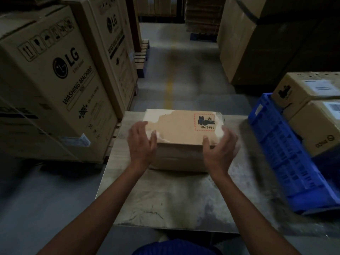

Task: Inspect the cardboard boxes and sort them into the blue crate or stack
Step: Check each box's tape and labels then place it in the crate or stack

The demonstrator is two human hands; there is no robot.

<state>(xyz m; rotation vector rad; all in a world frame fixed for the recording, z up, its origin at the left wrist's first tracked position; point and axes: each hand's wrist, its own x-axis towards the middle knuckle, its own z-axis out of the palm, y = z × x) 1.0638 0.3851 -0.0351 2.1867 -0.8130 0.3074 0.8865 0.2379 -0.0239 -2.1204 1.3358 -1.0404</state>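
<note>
- The tall washing machine cartons stand on the floor just beside the left edge of the bench. If the load swings to the left during the lift, it can knock against them.
- The left hand holds the left end of the cardboard box, with its fingers curled over the edge and the thumb on top. The outer paper layer is torn under this hand, so I think the grip can slip or tear it more.
- The cardboard box lies flat on the far middle part of the bench, between both hands. It carries a UN 3481 label with a battery mark, so a drop or a hard squeeze is, in my judgement, the most serious risk.
- The right hand grasps the near right corner, thumb on the top edge and fingers wrapped around the side. This side is blurred and loose film seems to be there; a hold on film only may fail.
- The blue crate sits tilted at the right end of the bench. A box put in carelessly can slide or tip it.
- Two smaller boxes are stacked at the crate; whether inside or behind it I cannot tell. They may leave little room.
</note>
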